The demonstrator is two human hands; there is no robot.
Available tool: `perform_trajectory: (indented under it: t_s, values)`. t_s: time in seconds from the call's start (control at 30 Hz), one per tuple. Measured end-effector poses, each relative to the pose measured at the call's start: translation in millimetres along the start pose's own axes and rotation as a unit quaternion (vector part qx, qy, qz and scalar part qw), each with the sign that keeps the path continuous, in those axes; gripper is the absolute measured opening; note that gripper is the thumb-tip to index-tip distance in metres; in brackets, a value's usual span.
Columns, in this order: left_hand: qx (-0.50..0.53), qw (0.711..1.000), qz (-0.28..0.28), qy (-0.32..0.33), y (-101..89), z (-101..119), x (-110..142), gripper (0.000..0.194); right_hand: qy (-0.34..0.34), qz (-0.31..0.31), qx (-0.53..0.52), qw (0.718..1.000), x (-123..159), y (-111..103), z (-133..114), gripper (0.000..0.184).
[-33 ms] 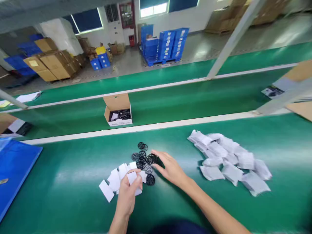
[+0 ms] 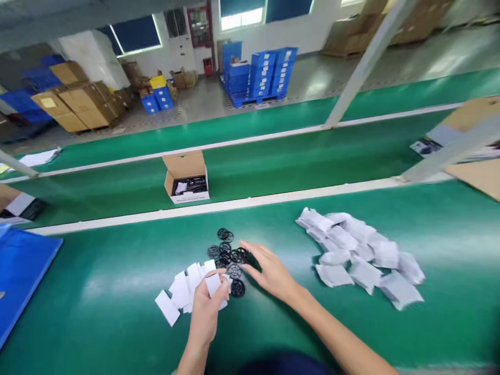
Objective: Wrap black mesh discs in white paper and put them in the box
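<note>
On the green table (image 2: 117,312), right in front of the person, lay a bunch of small white cards (image 2: 183,291) and a little heap of black round rings (image 2: 228,255). The rings looked thin and flat, with spokes inside like tiny wheels. The cards were plain and blank; no words could be read on them.

The left hand (image 2: 207,307) pinched one white card (image 2: 213,284) between thumb and fingers, just at 9 o'clock of the rings. The right hand (image 2: 269,271) was spread wide, its fingertips touching the rings from 3 o'clock.

At 3 o'clock from the hands, well apart, sat a pile of small whitish bags (image 2: 359,255). At 12 o'clock, on the next green belt, stood an open cardboard box (image 2: 186,177) with dark things inside. Its front had printing, too small to read. A blue sheet (image 2: 19,271) lay at 9 o'clock.
</note>
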State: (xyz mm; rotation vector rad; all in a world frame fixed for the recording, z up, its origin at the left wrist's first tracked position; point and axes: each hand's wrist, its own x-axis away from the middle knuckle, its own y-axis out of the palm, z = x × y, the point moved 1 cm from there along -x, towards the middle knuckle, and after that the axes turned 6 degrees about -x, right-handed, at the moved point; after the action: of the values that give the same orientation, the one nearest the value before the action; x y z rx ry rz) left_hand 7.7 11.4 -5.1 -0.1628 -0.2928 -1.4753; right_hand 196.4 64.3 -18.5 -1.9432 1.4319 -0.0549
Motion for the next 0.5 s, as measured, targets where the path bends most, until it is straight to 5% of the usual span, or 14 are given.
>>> perform_trajectory:
  t_s: [0.23, 0.37, 0.5]
  values:
    - [-0.037, 0.999, 0.008, -0.01, 26.8, -5, 1, 0.039, -0.039, -0.072, -0.056, 0.995, 22, -31, -32, 0.053]
    - [-0.064, 0.996, -0.028, -0.048, 38.0, -11, 14, 0.04, 0.011, 0.032, 0.093, 0.995, 19, -82, 15, 0.04]
    - [-0.091, 0.988, -0.1, -0.07, 64.8, -24, 31, 0.039, 0.161, 0.158, 0.308, 0.924, 21, -132, 84, 0.044]
